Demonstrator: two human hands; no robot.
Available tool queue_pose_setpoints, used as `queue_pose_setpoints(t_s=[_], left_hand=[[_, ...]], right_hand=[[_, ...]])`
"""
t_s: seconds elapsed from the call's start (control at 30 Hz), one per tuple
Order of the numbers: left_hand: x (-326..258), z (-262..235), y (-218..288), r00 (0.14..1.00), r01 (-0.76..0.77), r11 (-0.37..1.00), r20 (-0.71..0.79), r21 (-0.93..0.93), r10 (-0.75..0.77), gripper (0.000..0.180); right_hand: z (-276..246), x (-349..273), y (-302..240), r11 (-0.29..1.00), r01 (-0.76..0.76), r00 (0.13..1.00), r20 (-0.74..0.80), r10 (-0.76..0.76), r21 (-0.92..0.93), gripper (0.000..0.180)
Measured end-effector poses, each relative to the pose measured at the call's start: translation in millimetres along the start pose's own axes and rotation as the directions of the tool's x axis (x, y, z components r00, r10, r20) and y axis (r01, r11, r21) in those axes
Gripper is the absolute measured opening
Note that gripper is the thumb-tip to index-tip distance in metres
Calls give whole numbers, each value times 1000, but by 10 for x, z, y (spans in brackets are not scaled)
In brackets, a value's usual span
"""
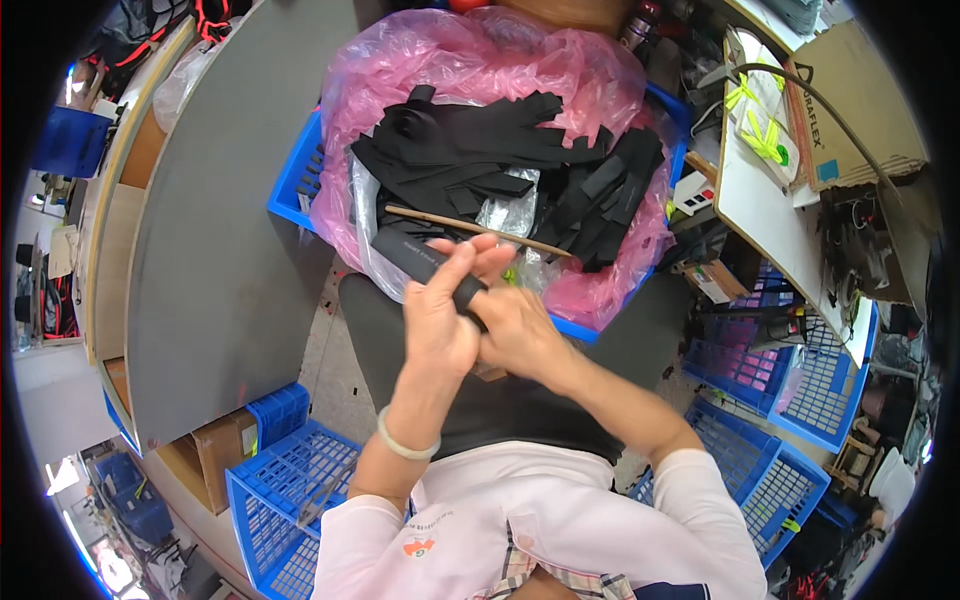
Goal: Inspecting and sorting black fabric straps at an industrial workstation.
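Containing: blue crate (290, 197), open-topped.
Lining: pink plastic bag (590, 70), crumpled over rim.
Contents: black strips (470, 135), heaped; wooden stick (440, 217) across them.
Hands: left hand (440, 320), right hand (518, 330) together, both gripping black band (408, 253).
Band axis: runs up-left from hands; left hand nearer far end; near end curled at right fingers.

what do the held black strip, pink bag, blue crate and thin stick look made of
Strip: probably woven fabric, matte, flat and pliable, curling at one end. Bag: likely thin plastic film, shiny, crinkled, partly see-through. Crate: apparently molded plastic, smooth, with slotted walls. Stick: perhaps wood or bamboo, going by its brown color; finish unclear.
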State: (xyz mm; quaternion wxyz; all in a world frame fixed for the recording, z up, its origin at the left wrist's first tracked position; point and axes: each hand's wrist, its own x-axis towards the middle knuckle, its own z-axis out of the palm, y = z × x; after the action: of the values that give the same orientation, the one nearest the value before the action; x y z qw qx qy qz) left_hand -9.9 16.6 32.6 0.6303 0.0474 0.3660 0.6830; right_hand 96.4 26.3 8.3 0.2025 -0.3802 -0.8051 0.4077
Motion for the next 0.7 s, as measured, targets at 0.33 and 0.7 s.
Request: queue_pose_setpoints(t_s=[0.33, 0.7], left_hand=[[326, -303, 235, 997, 78, 992, -12, -97, -79, 10], [281, -227, 371, 965, 102, 962, 259, -253, -34, 22]], right_hand=[[-39, -115, -150, 997, -36, 999, -29, 34, -70, 38], [-52, -129, -100, 986, 165, 977, -142, -159, 32, 53]])
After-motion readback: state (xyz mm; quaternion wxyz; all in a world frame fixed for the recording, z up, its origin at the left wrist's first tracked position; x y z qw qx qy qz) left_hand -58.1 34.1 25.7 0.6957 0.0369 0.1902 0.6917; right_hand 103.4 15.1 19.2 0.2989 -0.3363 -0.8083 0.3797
